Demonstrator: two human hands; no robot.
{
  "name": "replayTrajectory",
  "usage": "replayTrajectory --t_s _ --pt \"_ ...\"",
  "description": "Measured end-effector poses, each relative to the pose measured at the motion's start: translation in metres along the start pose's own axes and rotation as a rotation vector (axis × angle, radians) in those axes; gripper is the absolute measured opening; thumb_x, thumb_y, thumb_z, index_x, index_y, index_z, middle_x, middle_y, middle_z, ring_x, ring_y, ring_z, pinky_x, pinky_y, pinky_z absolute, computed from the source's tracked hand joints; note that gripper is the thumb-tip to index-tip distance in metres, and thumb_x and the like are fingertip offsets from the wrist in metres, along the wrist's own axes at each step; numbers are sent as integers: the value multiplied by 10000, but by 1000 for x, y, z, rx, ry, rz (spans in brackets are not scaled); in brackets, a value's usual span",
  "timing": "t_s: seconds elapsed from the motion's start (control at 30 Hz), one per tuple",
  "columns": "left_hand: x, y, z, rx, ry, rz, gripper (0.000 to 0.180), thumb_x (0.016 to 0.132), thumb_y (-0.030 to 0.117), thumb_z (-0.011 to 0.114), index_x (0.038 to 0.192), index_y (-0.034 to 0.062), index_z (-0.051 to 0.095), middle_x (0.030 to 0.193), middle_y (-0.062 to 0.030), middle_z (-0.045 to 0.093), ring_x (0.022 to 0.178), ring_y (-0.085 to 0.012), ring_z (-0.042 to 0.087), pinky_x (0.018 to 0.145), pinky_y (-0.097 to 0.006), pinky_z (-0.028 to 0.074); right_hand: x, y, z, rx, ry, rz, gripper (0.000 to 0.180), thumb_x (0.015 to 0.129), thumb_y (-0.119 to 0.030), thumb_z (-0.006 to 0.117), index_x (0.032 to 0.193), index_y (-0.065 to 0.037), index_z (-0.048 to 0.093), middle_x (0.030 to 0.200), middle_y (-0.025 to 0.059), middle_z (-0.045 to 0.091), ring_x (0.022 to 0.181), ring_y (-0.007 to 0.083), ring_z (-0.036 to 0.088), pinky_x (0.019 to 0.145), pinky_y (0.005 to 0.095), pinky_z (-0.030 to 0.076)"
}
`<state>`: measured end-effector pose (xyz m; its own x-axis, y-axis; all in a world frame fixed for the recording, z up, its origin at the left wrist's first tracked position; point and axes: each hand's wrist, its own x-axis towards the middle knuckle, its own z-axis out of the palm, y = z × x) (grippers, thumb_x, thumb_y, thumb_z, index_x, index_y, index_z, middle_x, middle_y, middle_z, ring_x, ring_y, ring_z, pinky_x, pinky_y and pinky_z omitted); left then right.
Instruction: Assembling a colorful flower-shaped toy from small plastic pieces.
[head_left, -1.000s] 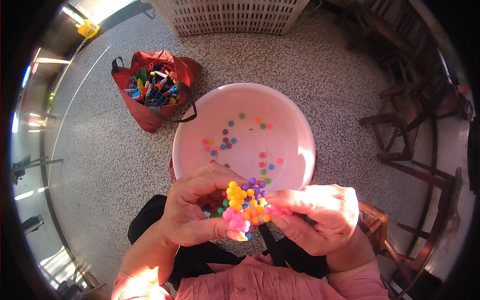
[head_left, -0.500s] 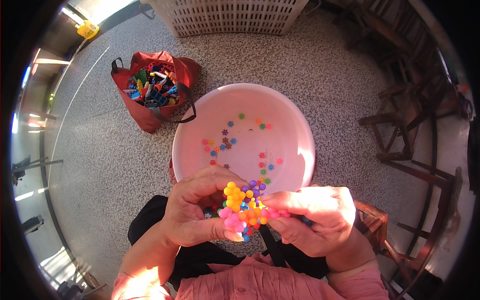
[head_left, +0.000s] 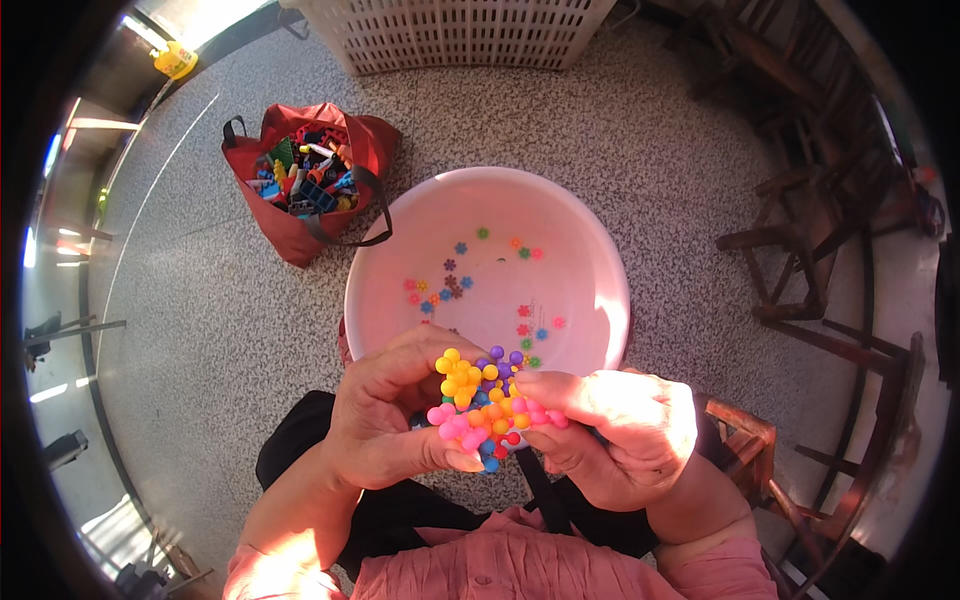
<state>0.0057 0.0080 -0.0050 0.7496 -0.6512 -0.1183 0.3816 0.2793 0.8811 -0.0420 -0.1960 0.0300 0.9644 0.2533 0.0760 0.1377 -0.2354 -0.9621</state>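
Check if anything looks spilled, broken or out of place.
Nothing stands out. Toy flowers lie inside the pink tub, toy pieces sit in the red bag, and the left hand and right hand hold the knobbly toy, showing no visible break.

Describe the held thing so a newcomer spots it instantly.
Find the round pink basin. At its near edge, the left hand and right hand hold a knobbly multicoloured cluster. Its ball-tipped pieces are bunched into one clump, unlike the small flower shapes dotting the basin's floor.
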Motion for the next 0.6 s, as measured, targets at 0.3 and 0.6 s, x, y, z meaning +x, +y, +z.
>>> replayTrajectory --t_s 0.3,0.6 --pt "1 11 13 -207 218 -215 774 563 433 781 1102 -30 474 1029 -120 550 964 -234 557 879 -371 431 13 8 -12 1225 228 436 440 783 5 505 1203 61 385 926 124 536 776 194 570 691 291 479" --pt "-1 -6 -2 -352 -39 -23 574 704 99 711 1181 28 400 1154 -88 457 1057 -179 484 903 -322 401 14 18 -17 1260 139 501 298 831 -45 503 1102 61 440 1073 163 516 1060 314 509 879 394 449"
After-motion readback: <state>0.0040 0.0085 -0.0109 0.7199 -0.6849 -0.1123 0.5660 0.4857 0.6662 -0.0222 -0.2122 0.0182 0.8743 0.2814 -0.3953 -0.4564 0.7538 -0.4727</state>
